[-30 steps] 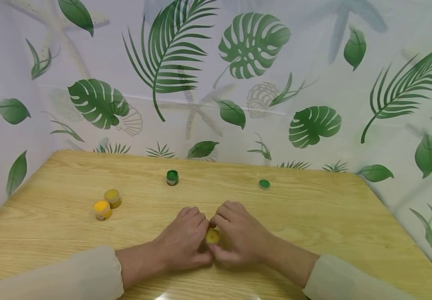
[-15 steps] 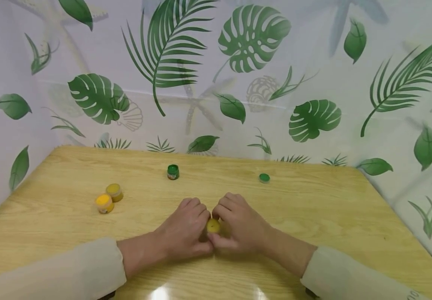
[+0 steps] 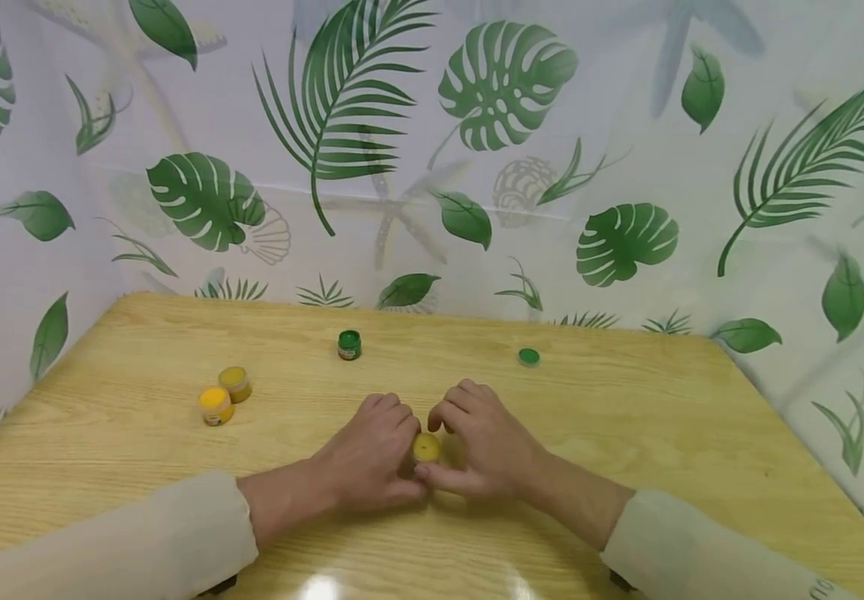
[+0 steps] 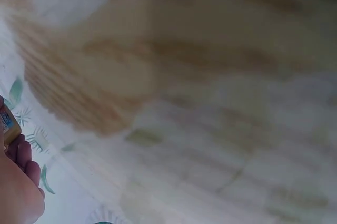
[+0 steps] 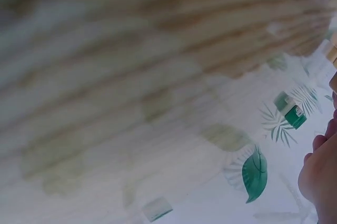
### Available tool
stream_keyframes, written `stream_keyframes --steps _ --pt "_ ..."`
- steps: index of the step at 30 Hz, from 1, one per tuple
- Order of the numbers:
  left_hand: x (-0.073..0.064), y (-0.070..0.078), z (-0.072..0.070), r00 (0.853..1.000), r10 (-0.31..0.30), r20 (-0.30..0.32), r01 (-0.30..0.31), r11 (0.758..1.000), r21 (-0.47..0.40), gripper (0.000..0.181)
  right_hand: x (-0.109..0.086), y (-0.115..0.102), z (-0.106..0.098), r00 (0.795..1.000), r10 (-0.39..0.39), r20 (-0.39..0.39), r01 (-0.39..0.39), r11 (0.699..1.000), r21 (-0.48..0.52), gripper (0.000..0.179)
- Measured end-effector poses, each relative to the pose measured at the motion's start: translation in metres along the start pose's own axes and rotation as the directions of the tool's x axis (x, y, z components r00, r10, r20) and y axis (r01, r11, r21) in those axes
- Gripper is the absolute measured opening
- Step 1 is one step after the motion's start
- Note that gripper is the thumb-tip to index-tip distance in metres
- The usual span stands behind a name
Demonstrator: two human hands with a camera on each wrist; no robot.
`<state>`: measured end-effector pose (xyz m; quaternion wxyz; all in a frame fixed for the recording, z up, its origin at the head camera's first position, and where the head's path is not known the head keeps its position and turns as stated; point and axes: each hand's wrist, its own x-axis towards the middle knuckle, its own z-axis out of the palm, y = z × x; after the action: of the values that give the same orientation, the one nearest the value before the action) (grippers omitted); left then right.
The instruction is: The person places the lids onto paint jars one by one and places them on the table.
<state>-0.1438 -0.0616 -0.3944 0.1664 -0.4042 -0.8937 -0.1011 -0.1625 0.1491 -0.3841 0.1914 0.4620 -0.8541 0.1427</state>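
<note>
A small paint jar (image 3: 427, 448) with a yellow top sits between both hands at the table's near middle. My left hand (image 3: 372, 454) grips it from the left, its fingers curled on the far side. My right hand (image 3: 487, 442) has its thumb at the near edge of the top and its curled forefinger by the far edge, with a gap between palm and jar. In the left wrist view, a labelled part of the jar (image 4: 10, 129) shows above the fingers. Much of the jar's side is hidden by the hands.
A bright yellow jar (image 3: 216, 406) and an ochre jar (image 3: 235, 383) stand together at left on the wooden table (image 3: 626, 433). Farther back are an open green paint jar (image 3: 349, 345) and a green lid (image 3: 528, 357). A leaf-patterned cloth (image 3: 402, 150) hangs behind.
My right fingers have spread slightly, widening the gap beside the jar's top. The left hand keeps its grip. The head view has shifted a little.
</note>
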Motion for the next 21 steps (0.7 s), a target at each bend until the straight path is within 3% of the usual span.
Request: stream_keyframes --steps 5,12,21 --pt "-0.0004 -0.0004 0.0016 0.999 0.009 -0.032 -0.008 1.000 0.030 0.036 -0.0008 0.0022 -0.0002 0.999 -0.034 -0.001 0.034 0.999 0.019 0.031" --pt "-0.0003 -0.0007 0.0008 1.000 0.010 -0.024 -0.009 1.000 0.027 0.035 0.0023 0.0017 0.0000 0.995 -0.102 0.006 0.102 0.994 -0.028 0.029" --pt "-0.0002 -0.0001 0.0017 1.000 0.020 -0.016 -0.020 1.000 0.010 0.033 0.0019 0.0011 0.0007 0.995 -0.096 0.006 0.096 0.994 -0.050 0.027"
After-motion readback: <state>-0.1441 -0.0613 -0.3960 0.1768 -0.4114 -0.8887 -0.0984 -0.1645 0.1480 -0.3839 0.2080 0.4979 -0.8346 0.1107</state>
